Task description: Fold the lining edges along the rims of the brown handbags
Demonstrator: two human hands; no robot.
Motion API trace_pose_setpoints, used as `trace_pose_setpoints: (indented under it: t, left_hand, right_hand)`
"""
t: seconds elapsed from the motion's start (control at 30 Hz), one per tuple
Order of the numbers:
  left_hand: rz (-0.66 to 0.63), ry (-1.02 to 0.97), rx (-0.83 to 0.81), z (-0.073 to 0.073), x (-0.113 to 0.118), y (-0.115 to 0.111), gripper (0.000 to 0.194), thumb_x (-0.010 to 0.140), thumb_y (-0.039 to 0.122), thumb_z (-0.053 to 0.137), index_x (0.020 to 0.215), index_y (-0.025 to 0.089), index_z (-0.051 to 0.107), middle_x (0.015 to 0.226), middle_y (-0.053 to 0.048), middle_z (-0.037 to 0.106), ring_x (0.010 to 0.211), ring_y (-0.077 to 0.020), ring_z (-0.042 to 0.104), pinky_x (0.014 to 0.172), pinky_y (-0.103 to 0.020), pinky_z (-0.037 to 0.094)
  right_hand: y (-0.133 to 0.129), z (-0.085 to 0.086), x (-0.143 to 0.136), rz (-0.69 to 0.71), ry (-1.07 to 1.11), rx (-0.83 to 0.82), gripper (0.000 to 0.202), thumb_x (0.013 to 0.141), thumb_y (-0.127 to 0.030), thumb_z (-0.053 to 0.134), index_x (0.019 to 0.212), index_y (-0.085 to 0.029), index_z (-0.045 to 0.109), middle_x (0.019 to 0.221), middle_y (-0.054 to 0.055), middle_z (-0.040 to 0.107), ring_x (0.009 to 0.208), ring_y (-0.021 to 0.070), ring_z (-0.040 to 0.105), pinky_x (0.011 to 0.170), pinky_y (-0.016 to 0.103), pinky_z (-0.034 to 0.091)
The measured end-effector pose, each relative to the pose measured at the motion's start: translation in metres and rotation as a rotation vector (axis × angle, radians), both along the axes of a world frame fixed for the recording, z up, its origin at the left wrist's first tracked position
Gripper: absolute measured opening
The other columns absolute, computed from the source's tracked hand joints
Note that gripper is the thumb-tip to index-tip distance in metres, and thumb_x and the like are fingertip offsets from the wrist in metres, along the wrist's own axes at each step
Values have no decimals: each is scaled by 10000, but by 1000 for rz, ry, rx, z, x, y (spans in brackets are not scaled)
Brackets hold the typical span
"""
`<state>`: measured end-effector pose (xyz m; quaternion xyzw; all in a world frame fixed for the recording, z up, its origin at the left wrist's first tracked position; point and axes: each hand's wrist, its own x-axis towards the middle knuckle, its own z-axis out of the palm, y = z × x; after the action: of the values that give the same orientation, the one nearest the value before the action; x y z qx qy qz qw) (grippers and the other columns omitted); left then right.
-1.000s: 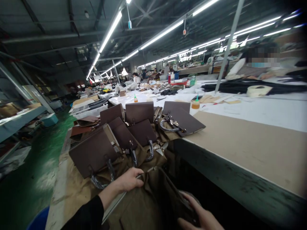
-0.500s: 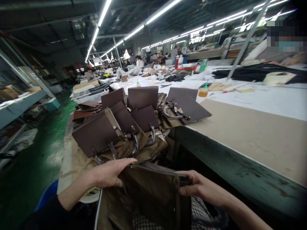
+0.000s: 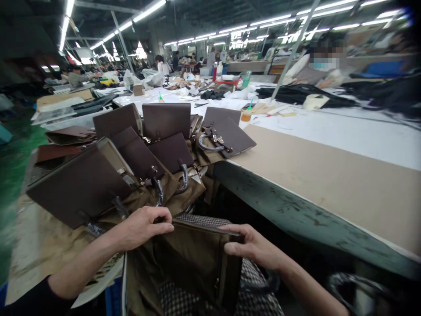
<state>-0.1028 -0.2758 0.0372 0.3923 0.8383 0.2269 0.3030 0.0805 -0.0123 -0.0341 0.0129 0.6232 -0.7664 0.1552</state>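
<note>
Brown handbags (image 3: pixel 144 145) are piled on brown paper at the end of a long worktable (image 3: pixel 329 184). Glue bottles (image 3: pixel 246 115), a tape roll (image 3: pixel 314 102) and black fabric (image 3: pixel 296 93) are scattered farther back.

Head-worn view, looking forward and down along a workshop bench

The single camera sits on the person's head, close above the left hand (image 3: pixel 144 226) and right hand (image 3: pixel 251 245) at the bottom edge; it faces out over stacked brown bags (image 3: pixel 138 153) and down the long worktable (image 3: pixel 329 184), with distant workers and ceiling lights far behind.
</note>
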Motion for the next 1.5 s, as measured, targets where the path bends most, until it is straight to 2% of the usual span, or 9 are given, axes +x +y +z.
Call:
trace_pose_setpoints:
  t: [0.27, 0.43, 0.63, 0.77, 1.03, 1.27, 1.37, 1.43, 1.5]
  left_hand:
    - [-24, -30, 56, -17, -12, 11, 218, 822, 297, 604, 634, 187, 600, 1064, 8, 686, 967, -186, 607, 855, -275, 385]
    - [-3, -14, 82, -22, -15, 11, 196, 814, 255, 612, 630, 188, 602, 1076, 13, 685, 959, -173, 616, 843, -272, 397]
    - [15, -46, 178, -17, -12, 10, 206, 800, 215, 644, 611, 179, 573, 1031, 16, 694, 943, -152, 624, 853, -256, 405]
    - [27, -31, 203, -14, -11, 12, 204, 803, 208, 643, 614, 174, 573, 978, 4, 699, 888, -148, 627, 818, -258, 412]
    - [86, 91, 125, -22, -8, 11, 197, 816, 280, 631, 646, 188, 593, 841, 17, 694, 782, -152, 610, 736, -269, 397]
    - [111, 174, 50, -20, -6, 14, 147, 804, 304, 624, 694, 208, 642, 739, 31, 667, 731, -151, 592, 665, -268, 361]
    - [134, 186, 37, -19, -5, 15, 165, 801, 319, 626, 683, 206, 647, 682, 35, 649, 690, -145, 581, 638, -268, 343]
    - [144, 174, 35, -19, -4, 14, 184, 809, 336, 620, 684, 204, 650, 652, 37, 634, 667, -139, 574, 627, -266, 336]
    - [138, 160, 45, -19, -3, 12, 193, 822, 341, 609, 692, 202, 649, 651, 39, 630, 666, -134, 574, 627, -263, 335]
  right_hand:
    - [-9, 7, -3, -72, 25, 87, 395, 900, -467, 579, 1131, -168, 695, 970, 47, 723, 908, 231, 652, 834, 343, 511]
    - [-17, 12, -9, -156, -33, 76, 419, 911, -500, 544, 1156, -194, 691, 970, 50, 730, 904, 239, 658, 836, 347, 514]
    - [-22, -4, -7, -338, -22, 330, 372, 905, -509, 545, 948, -192, 737, 877, 29, 698, 835, 220, 605, 670, 268, 457]
    - [-22, -14, -7, -378, -33, 414, 379, 899, -528, 543, 881, -195, 723, 807, 15, 659, 773, 200, 565, 621, 265, 408]
    - [-23, -10, -7, -386, -22, 439, 399, 905, -533, 529, 1009, -214, 745, 846, 16, 684, 811, 215, 586, 657, 270, 422]
    - [-23, -11, -2, -374, -22, 403, 379, 914, -501, 534, 1072, -221, 735, 895, 16, 717, 851, 219, 619, 677, 259, 453]
    - [-17, -3, -5, -292, 4, 404, 376, 926, -479, 521, 1128, -228, 715, 990, 25, 736, 927, 237, 646, 746, 263, 493]
    - [-10, 5, -11, -185, 75, 490, 371, 947, -451, 490, 1180, -240, 688, 1087, 32, 730, 998, 244, 654, 828, 280, 509]
    - [-7, 14, -18, -87, 177, 712, 356, 972, -389, 452, 1238, -254, 646, 1163, 41, 710, 1057, 245, 652, 894, 310, 508]
